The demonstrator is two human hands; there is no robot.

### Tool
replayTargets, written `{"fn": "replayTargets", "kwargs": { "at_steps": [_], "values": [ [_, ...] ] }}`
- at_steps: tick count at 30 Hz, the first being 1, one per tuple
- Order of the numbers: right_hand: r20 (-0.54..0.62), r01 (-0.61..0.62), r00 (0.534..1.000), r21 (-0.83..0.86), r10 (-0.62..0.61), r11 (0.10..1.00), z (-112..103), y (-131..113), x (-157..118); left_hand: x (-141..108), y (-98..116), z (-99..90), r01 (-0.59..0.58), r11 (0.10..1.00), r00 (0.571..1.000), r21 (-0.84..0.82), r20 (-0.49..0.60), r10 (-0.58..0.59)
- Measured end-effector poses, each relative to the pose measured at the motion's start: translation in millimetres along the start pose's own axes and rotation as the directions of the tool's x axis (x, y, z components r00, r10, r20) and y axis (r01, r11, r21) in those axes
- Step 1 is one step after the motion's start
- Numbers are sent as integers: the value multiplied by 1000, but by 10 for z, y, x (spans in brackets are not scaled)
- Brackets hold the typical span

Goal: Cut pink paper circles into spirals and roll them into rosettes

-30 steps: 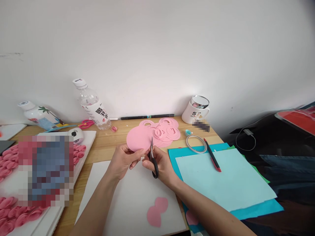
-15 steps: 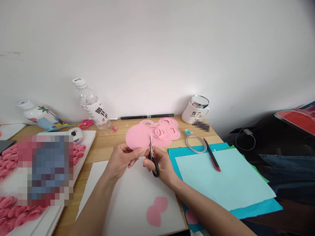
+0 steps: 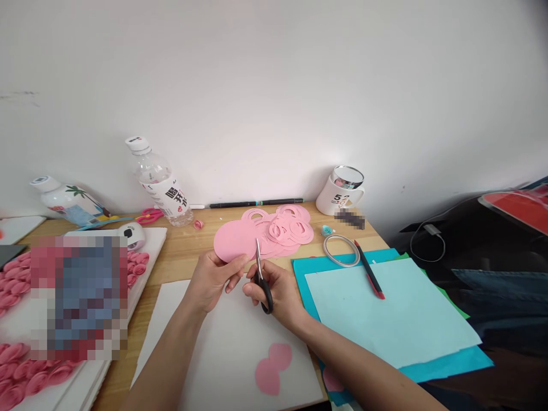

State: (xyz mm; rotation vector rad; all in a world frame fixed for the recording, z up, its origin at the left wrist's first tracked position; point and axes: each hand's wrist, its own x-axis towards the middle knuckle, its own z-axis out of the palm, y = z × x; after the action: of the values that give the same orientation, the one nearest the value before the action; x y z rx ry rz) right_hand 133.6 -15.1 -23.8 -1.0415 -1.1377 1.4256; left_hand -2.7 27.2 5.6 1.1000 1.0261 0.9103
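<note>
My left hand [image 3: 216, 278] pinches the lower edge of a round pink paper [image 3: 233, 240], held over the table's middle. Black-handled scissors [image 3: 265, 290] are in my right hand [image 3: 278, 288], their blades pointing up at the paper's right edge. Whether the blades touch the paper is hard to tell. Just behind lies a pile of pink paper cutouts [image 3: 291, 240] with curved openings. Under both wrists is a white board [image 3: 222, 354] with pink paper pieces [image 3: 268, 375] near its front edge.
Blue sheets [image 3: 385, 314] lie at the right with a black-and-red pen [image 3: 370, 271] and a tape roll [image 3: 341, 251]. Along the wall stand a mug [image 3: 338, 191] and a clear bottle [image 3: 158, 182]. Pink rolled flowers [image 3: 36, 374] cover a board at left.
The round pink paper has shifted slightly left. My right hand and the scissors have also moved a little left, and the scissors tilt more to the left.
</note>
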Motion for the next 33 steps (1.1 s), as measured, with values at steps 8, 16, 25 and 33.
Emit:
{"fn": "replayTargets", "kwargs": {
  "at_steps": [8, 16, 25, 33],
  "values": [
    [-12, 150, 989, -36, -150, 988, -68, 43, 53, -9, 3, 20, 31, 999, 999, 20, 31, -32],
    [-6, 142, 990, -42, -143, 989, -71, 70, 48, -12, 6, 9, 24, 999, 998, 24, 54, -25],
    [11, 89, 996, 17, -90, 996, -68, 73, 35, -22, 30, 9, 35, 997, 999, 72, 26, -36],
    [-9, 41, 999, 22, -41, 999, -46, 8, 26, -19, 25, -10, 17, 996, 1000, 85, 23, -19]
  ]
}}
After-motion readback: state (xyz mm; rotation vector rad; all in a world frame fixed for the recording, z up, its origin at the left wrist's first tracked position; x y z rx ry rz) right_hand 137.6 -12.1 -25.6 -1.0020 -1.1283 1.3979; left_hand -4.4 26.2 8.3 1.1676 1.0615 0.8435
